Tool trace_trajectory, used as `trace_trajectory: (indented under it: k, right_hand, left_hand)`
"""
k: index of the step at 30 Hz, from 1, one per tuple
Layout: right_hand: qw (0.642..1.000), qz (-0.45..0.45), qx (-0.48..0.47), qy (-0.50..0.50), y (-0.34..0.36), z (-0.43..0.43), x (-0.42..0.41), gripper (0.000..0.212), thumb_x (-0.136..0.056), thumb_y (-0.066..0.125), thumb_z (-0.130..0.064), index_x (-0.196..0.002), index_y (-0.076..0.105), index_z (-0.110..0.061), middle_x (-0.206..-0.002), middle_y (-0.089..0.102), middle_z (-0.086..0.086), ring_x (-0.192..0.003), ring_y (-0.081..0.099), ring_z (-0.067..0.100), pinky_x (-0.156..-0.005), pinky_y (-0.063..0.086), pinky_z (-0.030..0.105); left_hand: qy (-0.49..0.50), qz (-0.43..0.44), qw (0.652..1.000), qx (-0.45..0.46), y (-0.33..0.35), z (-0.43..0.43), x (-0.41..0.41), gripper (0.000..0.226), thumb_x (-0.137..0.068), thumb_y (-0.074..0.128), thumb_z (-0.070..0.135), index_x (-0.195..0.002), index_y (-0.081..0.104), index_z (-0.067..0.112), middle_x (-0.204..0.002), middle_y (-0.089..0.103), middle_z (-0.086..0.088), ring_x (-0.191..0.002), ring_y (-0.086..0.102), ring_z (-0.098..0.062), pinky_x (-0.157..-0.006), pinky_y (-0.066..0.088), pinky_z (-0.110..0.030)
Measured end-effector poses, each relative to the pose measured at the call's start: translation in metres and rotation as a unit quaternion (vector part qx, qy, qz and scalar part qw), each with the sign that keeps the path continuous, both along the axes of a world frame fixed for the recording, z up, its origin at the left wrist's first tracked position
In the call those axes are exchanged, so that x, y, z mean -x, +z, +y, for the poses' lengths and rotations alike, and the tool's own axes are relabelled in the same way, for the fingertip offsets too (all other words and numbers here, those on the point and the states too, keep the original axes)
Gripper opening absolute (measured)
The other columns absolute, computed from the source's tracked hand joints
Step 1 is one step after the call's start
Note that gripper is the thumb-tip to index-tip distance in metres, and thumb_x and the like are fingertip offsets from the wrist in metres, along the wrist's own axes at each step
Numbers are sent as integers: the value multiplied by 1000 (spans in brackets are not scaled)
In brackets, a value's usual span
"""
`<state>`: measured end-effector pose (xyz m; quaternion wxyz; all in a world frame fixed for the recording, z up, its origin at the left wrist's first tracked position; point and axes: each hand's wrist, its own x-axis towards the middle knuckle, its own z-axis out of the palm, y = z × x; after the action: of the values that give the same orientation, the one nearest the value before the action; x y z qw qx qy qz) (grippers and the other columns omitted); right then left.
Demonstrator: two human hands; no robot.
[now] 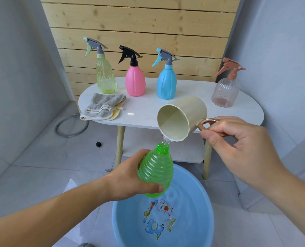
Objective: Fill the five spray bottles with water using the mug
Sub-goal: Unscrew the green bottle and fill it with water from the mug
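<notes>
- Beyond the fingers, a white counter [144,111] carries four capped spray bottles: yellow-green [106,77], pink [135,81], blue [166,82] and clear [225,91].
- Below the fingers sits a blue basin [116,216] holding water.
- The right hand [240,145] pinches the handle of the tipped mug [182,118], which trickles water.
- The left hand [128,179] grips the uncapped green bottle [157,172], its neck just under the mug's lip.

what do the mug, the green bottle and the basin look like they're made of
The mug: seemingly matte beige plastic, judging by its thin, dull wall; its handle looks glossy, copper-toned, maybe metal-coated. The green bottle: translucent ribbed plastic, light shows through. The basin: smooth blue plastic, probably, with printed cartoon decals.
</notes>
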<state>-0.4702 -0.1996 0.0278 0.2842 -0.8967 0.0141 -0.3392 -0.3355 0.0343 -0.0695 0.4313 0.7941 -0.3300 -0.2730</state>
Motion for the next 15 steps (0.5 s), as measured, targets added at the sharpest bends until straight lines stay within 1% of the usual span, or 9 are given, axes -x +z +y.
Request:
trace_trajectory:
  k: [3,6,8,11,15]
  right_hand:
    - [1000,-11,17,5,-1,0,-1,34,-88,58,-42,-74,73,-14,-77,70,-10,-93,64,7,-83,47,22]
    - [999,-21,28,9,-1,-1,-1,32,-89,58,-40,-75,73,-15,-80,69,-17,-98,63,4,-85,47,19]
    - [999,-27,35,11,-1,-1,-1,32,-90,58,-39,-75,73,-14,-81,68,-19,-101,63,5,-88,47,19]
    - [998,-40,54,16,-1,-1,0,30,-90,59,-36,-75,73,-14,-81,69,-14,-102,63,11,-89,47,21]
    - [992,-59,115,2,-3,-1,-1,26,-91,63,-29,-73,70,-12,-78,67,-9,-103,63,17,-87,47,23]
  left_hand:
    - [0,-1,1000,-1,0,0,0,85,-56,90,52,-132,53,40,-118,70,13,-116,66,-6,-104,55,-39]
    - [2,-1,1000,-2,-1,0,0,85,-56,91,52,-132,54,39,-119,70,12,-117,66,-8,-104,55,-41]
    - [3,-1,1000,-1,-1,1,0,84,-57,91,51,-131,54,39,-119,70,12,-117,66,-8,-105,54,-41]
    - [1,0,1000,-3,-1,1,0,84,-57,91,51,-131,54,39,-118,69,13,-116,66,-7,-105,54,-40]
    - [2,1,1000,-5,-1,1,0,85,-57,91,51,-132,54,39,-119,70,12,-116,66,-7,-105,54,-40]
